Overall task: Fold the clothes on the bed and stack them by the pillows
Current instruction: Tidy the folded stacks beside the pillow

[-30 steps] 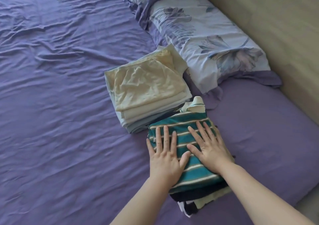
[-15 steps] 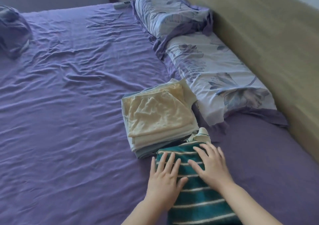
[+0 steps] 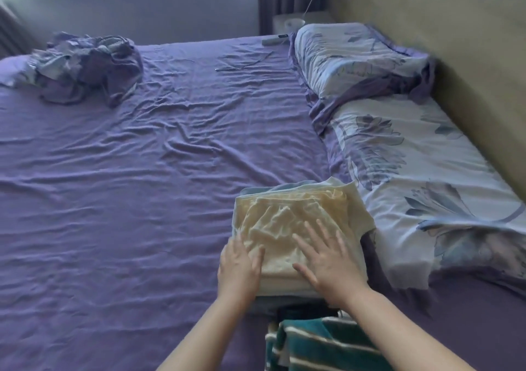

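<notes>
Left hand (image 3: 240, 268) and right hand (image 3: 330, 259) lie flat on cream stack (image 3: 287, 217).

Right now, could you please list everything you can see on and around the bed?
Bed sheet: one, purple, wrinkled, covering the bed.
Pillows: two, pale floral, along the headboard.
Headboard: one, beige, right side.
Cream stack: one pile of folded clothes, cream on top, beside the near pillow.
Striped stack: one pile, teal with white stripes, nearest the camera.
Crumpled bedding: one heap, purple, far left.
Left hand: flat on the cream stack.
Right hand: flat on the cream stack.
</notes>
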Demonstrator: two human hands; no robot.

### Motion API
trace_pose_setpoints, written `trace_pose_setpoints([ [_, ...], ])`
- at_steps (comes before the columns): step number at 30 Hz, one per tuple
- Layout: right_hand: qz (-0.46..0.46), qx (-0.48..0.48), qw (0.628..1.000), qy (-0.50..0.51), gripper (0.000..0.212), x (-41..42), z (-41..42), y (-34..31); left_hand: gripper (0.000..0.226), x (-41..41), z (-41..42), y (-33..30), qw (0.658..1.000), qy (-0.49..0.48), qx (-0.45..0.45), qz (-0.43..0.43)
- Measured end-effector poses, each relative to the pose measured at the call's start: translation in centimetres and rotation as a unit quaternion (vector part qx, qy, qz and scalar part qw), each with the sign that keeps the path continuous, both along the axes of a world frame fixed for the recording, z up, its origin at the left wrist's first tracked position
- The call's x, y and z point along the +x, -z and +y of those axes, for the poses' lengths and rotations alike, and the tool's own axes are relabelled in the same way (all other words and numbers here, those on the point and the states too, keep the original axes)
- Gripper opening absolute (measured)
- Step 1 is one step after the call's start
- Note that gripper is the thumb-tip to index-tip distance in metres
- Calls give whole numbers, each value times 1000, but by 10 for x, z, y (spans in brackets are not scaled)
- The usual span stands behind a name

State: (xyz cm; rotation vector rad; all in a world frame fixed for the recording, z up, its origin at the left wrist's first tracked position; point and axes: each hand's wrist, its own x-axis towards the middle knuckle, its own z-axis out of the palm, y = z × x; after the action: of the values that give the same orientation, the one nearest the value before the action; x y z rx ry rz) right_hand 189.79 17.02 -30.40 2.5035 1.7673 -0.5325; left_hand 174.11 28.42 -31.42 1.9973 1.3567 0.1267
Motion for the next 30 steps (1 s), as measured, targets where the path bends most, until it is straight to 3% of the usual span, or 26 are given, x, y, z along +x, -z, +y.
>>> trace_pose_setpoints([
  [4,17,-34,999,-19,62,2,34,23,80,10,28,21,996,-37,-74,28],
  [10,-11,-49,999,1,68,-7,42,52,78,17,46,49,976,-113,-180,-52],
  [14,-4,-60,998,1,69,-6,42,56,106,13,60,53,944,-189,-259,-74],
  [17,-4,-63,998,3,68,-6,41,54,76,14,64,55,923,-210,-304,-112],
  [20,-12,-59,998,14,67,-8,41,49,46,17,60,53,918,-223,-287,-158],
  [26,-15,-50,998,29,63,-29,45,36,31,-1,63,41,931,-214,-249,-156],
  [30,23,-38,999,4,64,-69,64,28,33,-52,78,30,938,-216,-227,-146],
])
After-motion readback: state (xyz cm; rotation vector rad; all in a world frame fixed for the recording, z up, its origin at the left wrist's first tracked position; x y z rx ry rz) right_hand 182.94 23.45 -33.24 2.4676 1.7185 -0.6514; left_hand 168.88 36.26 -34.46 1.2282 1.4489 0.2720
